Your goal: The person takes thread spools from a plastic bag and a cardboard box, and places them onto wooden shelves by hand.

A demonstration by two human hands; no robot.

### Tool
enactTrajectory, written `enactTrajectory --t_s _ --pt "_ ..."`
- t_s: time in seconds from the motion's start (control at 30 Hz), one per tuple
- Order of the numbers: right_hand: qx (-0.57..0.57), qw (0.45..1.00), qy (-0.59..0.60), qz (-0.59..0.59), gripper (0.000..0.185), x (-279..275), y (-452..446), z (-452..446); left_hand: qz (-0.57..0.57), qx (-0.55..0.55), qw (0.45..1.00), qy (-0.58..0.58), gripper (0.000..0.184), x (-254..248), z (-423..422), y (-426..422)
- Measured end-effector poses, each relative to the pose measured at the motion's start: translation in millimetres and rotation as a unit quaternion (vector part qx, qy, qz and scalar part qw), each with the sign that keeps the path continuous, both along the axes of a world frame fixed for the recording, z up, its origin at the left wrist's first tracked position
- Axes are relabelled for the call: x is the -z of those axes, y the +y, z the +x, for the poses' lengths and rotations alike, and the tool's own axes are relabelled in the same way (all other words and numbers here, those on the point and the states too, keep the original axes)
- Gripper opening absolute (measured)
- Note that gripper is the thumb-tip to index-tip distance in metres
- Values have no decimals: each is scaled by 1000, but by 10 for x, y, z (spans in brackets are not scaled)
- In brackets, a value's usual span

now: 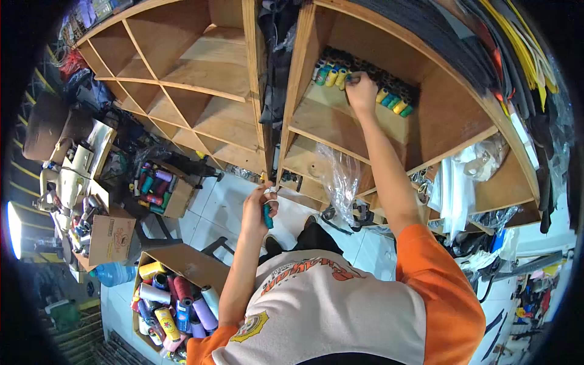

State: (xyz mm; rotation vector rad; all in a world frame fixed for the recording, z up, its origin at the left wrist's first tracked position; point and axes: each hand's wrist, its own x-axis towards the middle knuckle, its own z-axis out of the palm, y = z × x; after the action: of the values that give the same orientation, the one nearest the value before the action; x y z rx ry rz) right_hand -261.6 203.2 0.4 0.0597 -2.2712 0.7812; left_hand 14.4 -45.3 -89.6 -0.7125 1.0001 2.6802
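Note:
My right hand (362, 92) reaches into the upper shelf compartment, its fingers closed around a green thread spool (348, 79) that is mostly hidden. Yellow thread spools (331, 78) stand in a row to its left, and more yellow and green thread spools (389, 101) continue to its right. Behind them are dark spools (368, 66) in rows. Lower down, in front of the shelf, my left hand (258, 208) is closed around a teal-green thread spool (267, 216). Something white shows at its fingers, too small to make out.
A wooden shelf (207, 91) with several compartments stands to the left. On the tiled floor, a cardboard box (188, 258) holds large thread cones (167, 322). Another box (179, 198) of spools stands near a sewing machine (76, 167). Clear plastic (337, 182) hangs from the right shelf.

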Motion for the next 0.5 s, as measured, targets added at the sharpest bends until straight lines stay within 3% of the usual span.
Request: enactTrajectory --t_s 0.5 --pt "-22 999 27 22 17 280 -144 -166 -32 -59 998 2 29 71 -15 -205"
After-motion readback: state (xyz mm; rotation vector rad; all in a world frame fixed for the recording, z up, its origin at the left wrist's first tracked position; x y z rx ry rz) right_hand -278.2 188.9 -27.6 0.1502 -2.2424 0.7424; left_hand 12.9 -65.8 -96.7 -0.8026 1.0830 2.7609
